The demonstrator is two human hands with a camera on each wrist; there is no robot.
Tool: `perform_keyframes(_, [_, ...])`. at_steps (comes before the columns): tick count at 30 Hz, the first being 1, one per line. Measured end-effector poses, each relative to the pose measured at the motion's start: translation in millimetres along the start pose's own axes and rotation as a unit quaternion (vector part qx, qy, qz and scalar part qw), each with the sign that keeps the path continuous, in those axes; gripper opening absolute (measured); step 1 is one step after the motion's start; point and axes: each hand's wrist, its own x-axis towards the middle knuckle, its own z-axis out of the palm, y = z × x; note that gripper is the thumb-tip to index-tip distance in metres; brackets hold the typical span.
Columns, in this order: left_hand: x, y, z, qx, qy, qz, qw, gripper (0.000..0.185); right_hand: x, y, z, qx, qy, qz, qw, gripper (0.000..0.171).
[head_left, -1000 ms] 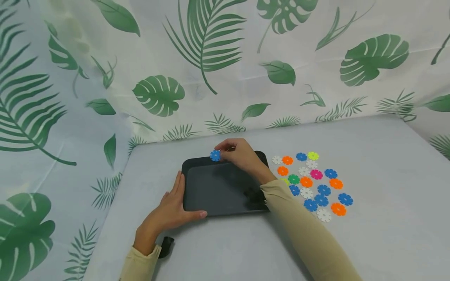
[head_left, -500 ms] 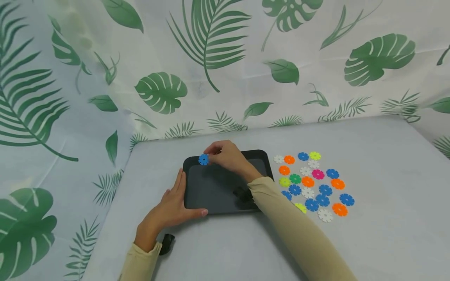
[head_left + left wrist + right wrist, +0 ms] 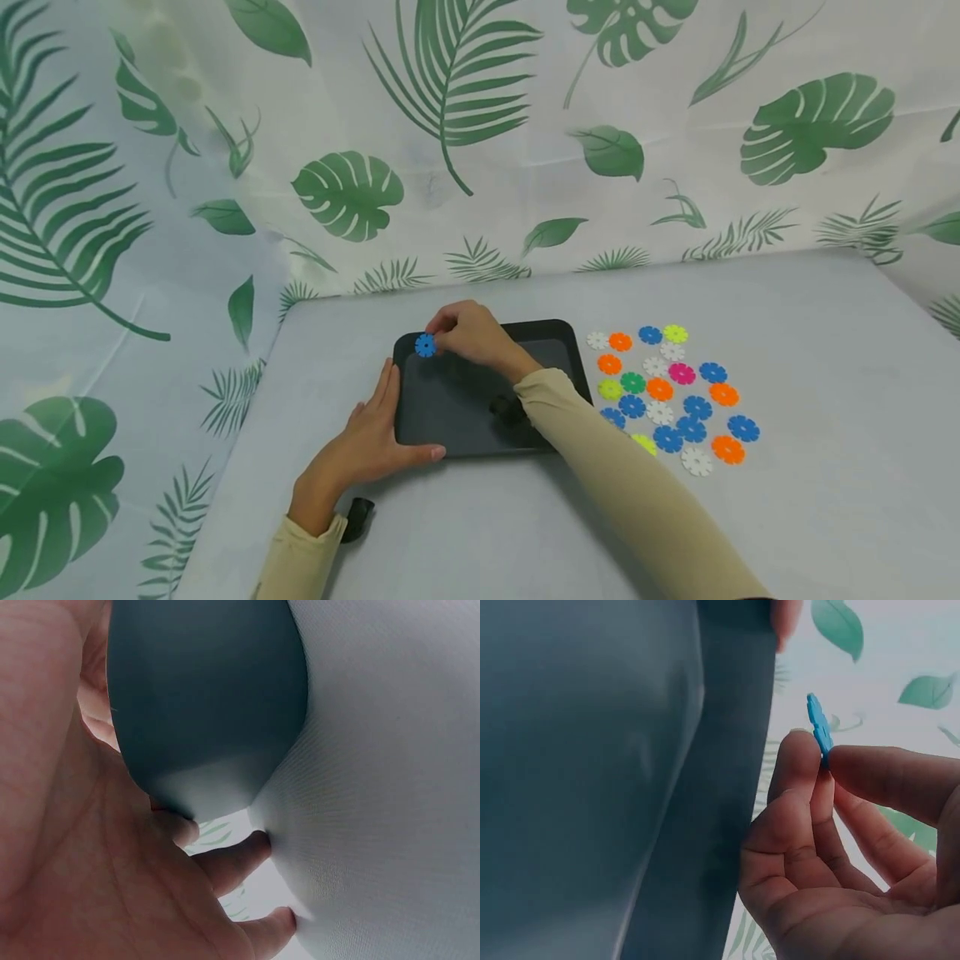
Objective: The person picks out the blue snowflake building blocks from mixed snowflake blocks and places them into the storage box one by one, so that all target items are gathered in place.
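Between thumb and fingertips my right hand (image 3: 472,335) pinches a blue snowflake disc (image 3: 425,345), held near the far left corner of a dark grey tray (image 3: 480,454). In the right wrist view the blue snowflake disc (image 3: 819,727) shows nearly edge-on, beside the tray wall (image 3: 731,765). My left hand (image 3: 367,442) rests against the left side of the tray, its thumb along the near edge and its fingers straight up the side. In the left wrist view the fingers (image 3: 232,862) lie by the tray's outer wall (image 3: 202,697), fingertips at the tabletop.
To the right of the tray several snowflake discs lie scattered flat, among them a pink one (image 3: 682,373), a green one (image 3: 633,382) and an orange one (image 3: 728,450). A leaf-printed curtain (image 3: 495,167) hangs behind the grey table (image 3: 825,350).
My right hand has moved left over the tray with the blue snowflake disc, toward the far left corner. The left hand stays at the tray's left side.
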Motion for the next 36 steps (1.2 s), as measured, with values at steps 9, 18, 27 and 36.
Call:
perform_keyframes(9, [0.3, 1.4, -0.2, -0.002, -0.002, -0.003, 1.0, 0.137, 6, 3, 6, -0.016, -0.002, -0.003, 1.0, 0.019])
perform_keyframes(18, [1.0, 0.6, 0.3, -0.007, -0.004, -0.003, 1.0, 0.137, 11, 5, 13, -0.045, -0.009, -0.009, 0.999, 0.018])
perform_keyframes(27, [-0.3, 0.6, -0.5, -0.008, -0.005, -0.002, 1.0, 0.135, 19, 5, 26, -0.092, -0.02, 0.021, 0.995, 0.017])
perform_keyframes(36, [0.2, 1.4, -0.8, -0.008, -0.006, -0.002, 1.0, 0.136, 23, 5, 32, -0.147, -0.017, 0.029, 0.989, 0.017])
